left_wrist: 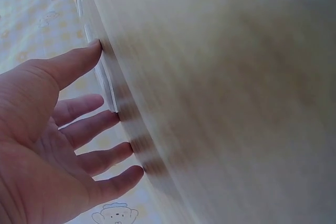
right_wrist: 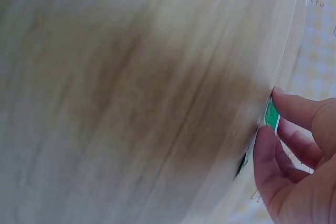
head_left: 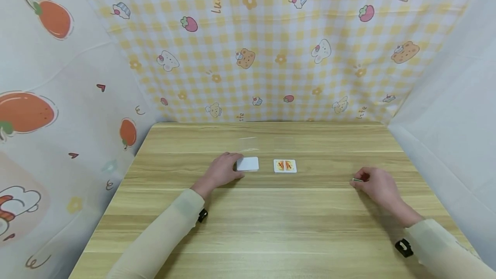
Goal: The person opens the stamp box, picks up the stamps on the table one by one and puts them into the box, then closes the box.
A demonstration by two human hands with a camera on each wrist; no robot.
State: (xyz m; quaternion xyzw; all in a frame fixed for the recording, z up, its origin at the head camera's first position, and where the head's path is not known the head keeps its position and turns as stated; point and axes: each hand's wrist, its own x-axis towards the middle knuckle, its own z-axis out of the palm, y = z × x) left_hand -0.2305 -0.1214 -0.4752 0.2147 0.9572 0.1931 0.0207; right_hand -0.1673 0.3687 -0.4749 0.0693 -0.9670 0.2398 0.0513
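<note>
My left hand (head_left: pixel 222 170) rests at the left end of a white-backed stack of cards (head_left: pixel 249 164). Its thumb and fingers reach along two sides of the stack; in the left wrist view the fingers are spread and fairly straight. To the right of that stack lies a face-up card (head_left: pixel 284 166) printed with two burger-like pictures. Farther right, low over the table, my right hand (head_left: pixel 377 185) pinches a card (right_wrist: pixel 271 114) between thumb and fingers. Green shows on this card's face; the fingers hide much of it.
Two clear, thin plastic pieces, a left one (head_left: pixel 248 144) and a fainter right one (head_left: pixel 284 143), lie behind the cards. The wooden table (head_left: pixel 263 227) meets a yellow checked curtain (head_left: pixel 267 89) at its back edge, with white cloth on both sides.
</note>
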